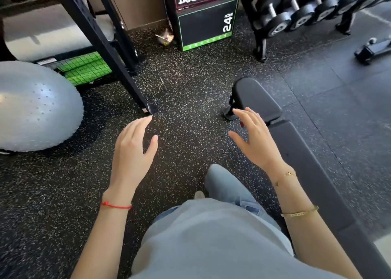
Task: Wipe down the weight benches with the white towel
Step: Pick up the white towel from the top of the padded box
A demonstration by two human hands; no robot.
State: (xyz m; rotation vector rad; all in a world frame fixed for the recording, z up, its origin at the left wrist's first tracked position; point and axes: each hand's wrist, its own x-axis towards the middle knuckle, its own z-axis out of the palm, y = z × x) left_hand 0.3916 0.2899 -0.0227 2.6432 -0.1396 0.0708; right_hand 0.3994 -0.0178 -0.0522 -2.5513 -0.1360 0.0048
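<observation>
Both hands hold nothing: the left hand (132, 149) at 9 o'clock and the right hand (252, 140) at 3 o'clock have a spread, relaxed grip above the speckled floor (186, 84). Black bench (296, 149) runs from 5 toward 1 o'clock, just beside the right hand. Farther, a grey ball (36, 107) lies at 9 o'clock and dumbbells (313, 6) at 1 o'clock; no white towel shows.

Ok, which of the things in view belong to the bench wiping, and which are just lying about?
For the job:
- weight bench, black, beside the person's right leg
- left hand and right hand, both open and empty
- the white towel is not in view

Lying about:
- grey balance ball
- plyo box marked 24
- dumbbell rack
- black rack leg
</observation>
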